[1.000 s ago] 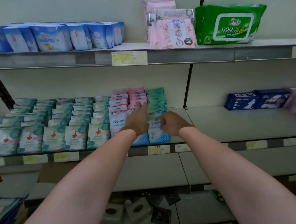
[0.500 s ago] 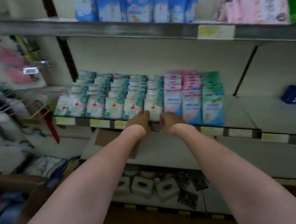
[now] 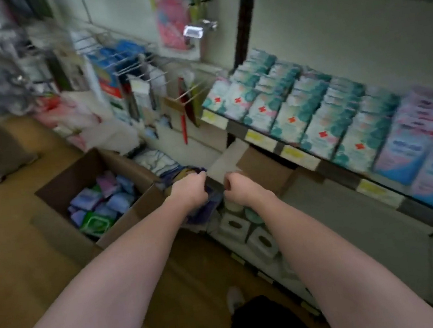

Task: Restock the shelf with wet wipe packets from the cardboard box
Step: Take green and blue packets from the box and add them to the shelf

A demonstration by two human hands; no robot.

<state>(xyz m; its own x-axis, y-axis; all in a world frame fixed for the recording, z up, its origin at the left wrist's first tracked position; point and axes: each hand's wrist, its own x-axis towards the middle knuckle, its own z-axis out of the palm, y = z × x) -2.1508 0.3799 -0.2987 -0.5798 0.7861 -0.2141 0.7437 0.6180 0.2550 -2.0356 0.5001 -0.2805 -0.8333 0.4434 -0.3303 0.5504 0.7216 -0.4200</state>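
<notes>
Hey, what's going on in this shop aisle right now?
A person is restocking a shop shelf. Both bare arms reach forward, the left hand and right hand loosely curled and holding nothing, above the gap between an open brown cardboard box on the floor, with blue, purple and green wet wipe packets inside, and the grey metal shelf lined with teal red-cross packets. The picture is blurred.
</notes>
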